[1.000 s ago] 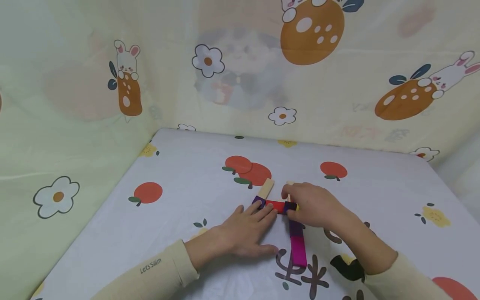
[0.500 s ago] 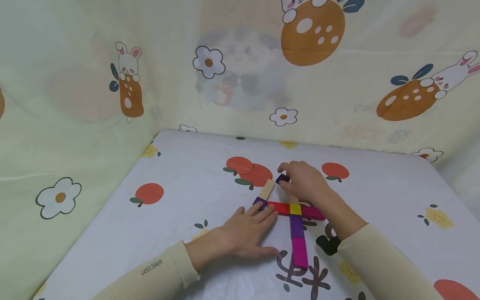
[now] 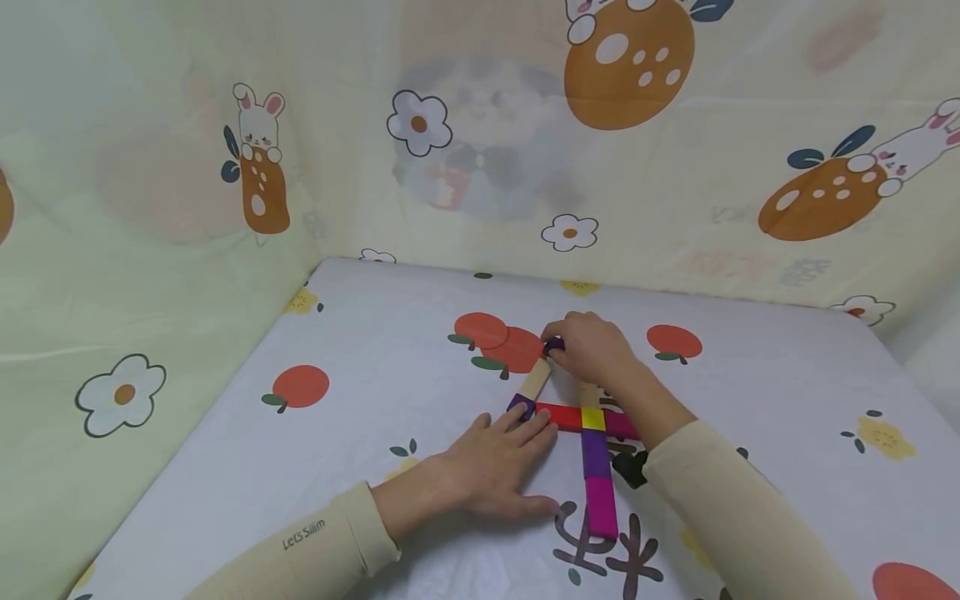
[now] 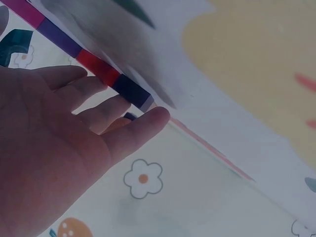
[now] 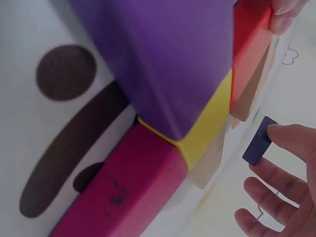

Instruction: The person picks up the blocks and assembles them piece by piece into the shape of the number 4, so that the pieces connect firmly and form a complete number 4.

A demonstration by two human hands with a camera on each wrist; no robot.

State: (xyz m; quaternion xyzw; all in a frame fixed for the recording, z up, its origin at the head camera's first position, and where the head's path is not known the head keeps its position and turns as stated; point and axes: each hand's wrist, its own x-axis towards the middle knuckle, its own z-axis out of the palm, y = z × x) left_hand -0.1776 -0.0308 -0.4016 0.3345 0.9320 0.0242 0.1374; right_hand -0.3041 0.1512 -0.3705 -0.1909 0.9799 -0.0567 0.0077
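Note:
Between thumb and forefinger, my right hand (image 3: 592, 354) pinches a small dark purple block (image 5: 260, 140), just past the far end of a plain wooden block (image 3: 536, 379). My left hand (image 3: 487, 471) lies flat with spread fingers, its fingertips touching a dark purple block (image 3: 517, 405) and a red block (image 3: 561, 417). The red block meets a yellow block (image 3: 593, 419). From the yellow one, a purple block (image 3: 596, 454) and a magenta block (image 3: 602, 507) run toward me, another magenta block (image 5: 121, 182) goes right, and a second plain wooden block (image 3: 588, 393) goes away from me.
The blocks lie on a white cloth (image 3: 375, 333) printed with fruit and dark lettering. Behind and at the left hang pale curtains (image 3: 480, 192) with rabbits and flowers. The right forearm crosses over the right-hand magenta block.
My right hand has lifted the dark purple block off the yellow block's spot and carried it away from me and left, to the left wooden block's far end. My left hand stays put.

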